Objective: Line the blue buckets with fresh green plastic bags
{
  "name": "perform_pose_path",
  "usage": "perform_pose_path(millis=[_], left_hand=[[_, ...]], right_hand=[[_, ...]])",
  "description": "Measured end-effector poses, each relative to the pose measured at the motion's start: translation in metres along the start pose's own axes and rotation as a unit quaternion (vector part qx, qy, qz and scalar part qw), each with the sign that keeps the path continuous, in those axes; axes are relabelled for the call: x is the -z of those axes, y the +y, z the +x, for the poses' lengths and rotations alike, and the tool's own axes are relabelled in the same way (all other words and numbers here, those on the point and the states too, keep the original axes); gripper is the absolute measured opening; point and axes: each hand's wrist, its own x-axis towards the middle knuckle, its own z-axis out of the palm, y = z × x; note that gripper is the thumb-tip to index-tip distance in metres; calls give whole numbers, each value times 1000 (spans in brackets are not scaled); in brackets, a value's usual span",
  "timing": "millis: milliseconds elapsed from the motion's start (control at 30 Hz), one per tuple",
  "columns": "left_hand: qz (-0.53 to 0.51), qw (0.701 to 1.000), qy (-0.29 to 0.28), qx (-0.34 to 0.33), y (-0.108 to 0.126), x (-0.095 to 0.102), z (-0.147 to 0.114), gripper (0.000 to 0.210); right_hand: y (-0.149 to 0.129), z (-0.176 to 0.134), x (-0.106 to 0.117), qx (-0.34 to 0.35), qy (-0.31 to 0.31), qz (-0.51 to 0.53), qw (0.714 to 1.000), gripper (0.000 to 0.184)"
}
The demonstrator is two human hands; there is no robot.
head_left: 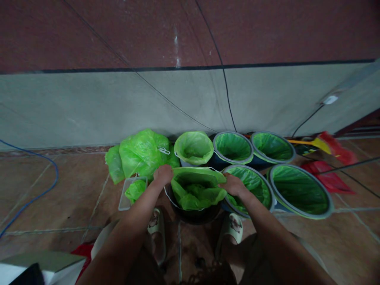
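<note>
A green garbage bag (pixel 197 196) hangs open inside a dark bucket (pixel 196 217) that stands between my feet. On the left side, my left hand (pixel 163 174) is closed on the bag's edge. My right hand (pixel 233 184) grips the opposite edge, so the mouth is stretched wide. Part of the bag is bunched up in the middle of the bucket. A thin white drawstring or wire runs along the rim. My fingertips are partly hidden by the bag and my own hands.
Several trash bins (pixel 301 192) with green liners stand on the right and behind. Filled green bags (pixel 145 152) lean on the wall at left. Near them is a clear plastic container (pixel 125 198). A red dustpan (pixel 329 178), a broom (pixel 338 148) and a blue hose (pixel 56 174) lie on the floor.
</note>
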Motion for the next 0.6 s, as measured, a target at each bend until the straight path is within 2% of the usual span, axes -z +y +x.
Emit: perform_pose_path(millis=[67,133,167,267,333,400,433,500,600], left_hand=[[7,1000,12,9,-1,0,1,34],[12,1000,25,2,-1,-1,1,34],[13,1000,27,-1,-1,-1,1,34],[-10,999,40,4,2,0,-1,31],[-39,995,94,14,6,2,-4,35],[-69,983,168,-14,13,4,-10,42],[-86,977,191,-48,18,4,-14,42],[-123,962,193,-148,29,2,-27,35],[-160,932,116,-304,49,-10,-53,26]], right_hand=[[0,-2,0,7,-54,30,998,13],[-1,-3,1,-24,-71,146,987,11],[-2,-3,1,-52,-61,227,971,11],[-4,0,3,-120,-1,430,895,5],[-5,3,4,-146,34,489,859,8],[-6,5,5,-162,68,510,842,22],[-6,5,5,-168,81,508,841,31],[-6,2,3,-156,74,488,856,42],[-5,-6,-2,-73,-10,431,899,35]])
